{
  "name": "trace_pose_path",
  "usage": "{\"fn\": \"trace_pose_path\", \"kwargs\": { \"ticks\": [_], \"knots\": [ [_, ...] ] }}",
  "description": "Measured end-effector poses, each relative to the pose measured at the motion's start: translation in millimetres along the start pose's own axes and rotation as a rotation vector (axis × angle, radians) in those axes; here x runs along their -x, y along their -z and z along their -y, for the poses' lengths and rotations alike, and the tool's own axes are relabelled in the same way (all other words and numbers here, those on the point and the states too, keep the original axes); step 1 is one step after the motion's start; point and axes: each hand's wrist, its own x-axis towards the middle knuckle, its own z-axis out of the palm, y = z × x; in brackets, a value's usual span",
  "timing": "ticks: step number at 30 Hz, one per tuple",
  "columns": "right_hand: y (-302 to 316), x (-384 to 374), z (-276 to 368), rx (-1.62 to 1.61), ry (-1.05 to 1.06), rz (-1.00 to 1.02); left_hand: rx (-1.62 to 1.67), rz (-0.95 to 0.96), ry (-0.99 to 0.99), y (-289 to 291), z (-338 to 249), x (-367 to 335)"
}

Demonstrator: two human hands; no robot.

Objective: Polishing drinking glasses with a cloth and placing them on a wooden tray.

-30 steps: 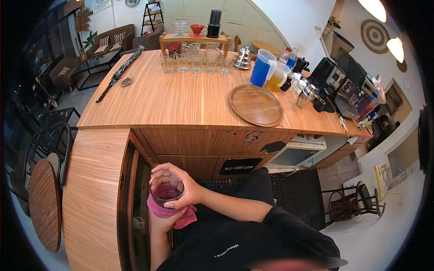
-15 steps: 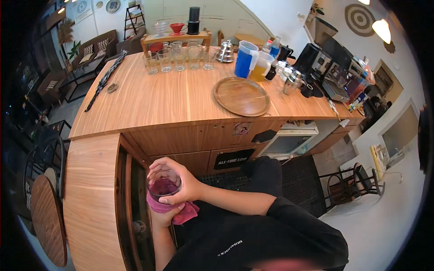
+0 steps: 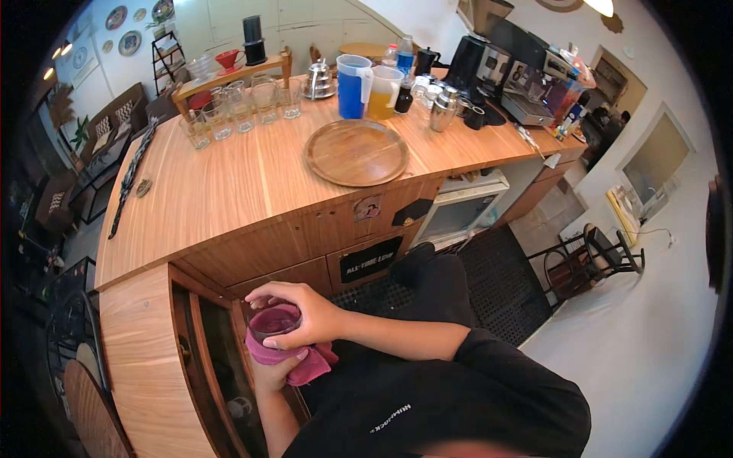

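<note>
In front of my body, a clear drinking glass [image 3: 276, 320] stands tilted with its mouth up, and pink shows through it. My right hand [image 3: 311, 314] is curled over its upper side, thumb on the near side and fingers round the far rim. Below, my left hand [image 3: 276, 373] clasps a pink cloth [image 3: 309, 366] wrapped about the base of the glass. Part of the cloth hangs to the right of that hand. The left fingers are mostly hidden behind the cloth.
A wooden counter [image 3: 237, 191] curves ahead, carrying a round wooden tray [image 3: 356, 153], several glasses [image 3: 243, 116], a blue-filled pitcher [image 3: 352, 88], a yellow-filled pitcher [image 3: 383, 93] and a coffee machine [image 3: 527, 99]. A folded umbrella [image 3: 131, 179] lies at the left. Below it stands an open-fronted cabinet [image 3: 217, 343].
The view has swung to the right, so the counter things sit further left and tilted. My right hand sits slightly lower round the glass; both hands keep their hold.
</note>
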Motion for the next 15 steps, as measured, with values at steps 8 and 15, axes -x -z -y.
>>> {"fn": "trace_pose_path", "kwargs": {
  "ticks": [8,15],
  "knots": [
    [0,-1,10,-0.013,-0.135,-0.033,-0.02,-0.015,0.008,8,12,-1],
    [-2,1,-1,-0.094,-0.099,-0.084,0.009,-0.029,0.082,7,14,-4]
  ]
}}
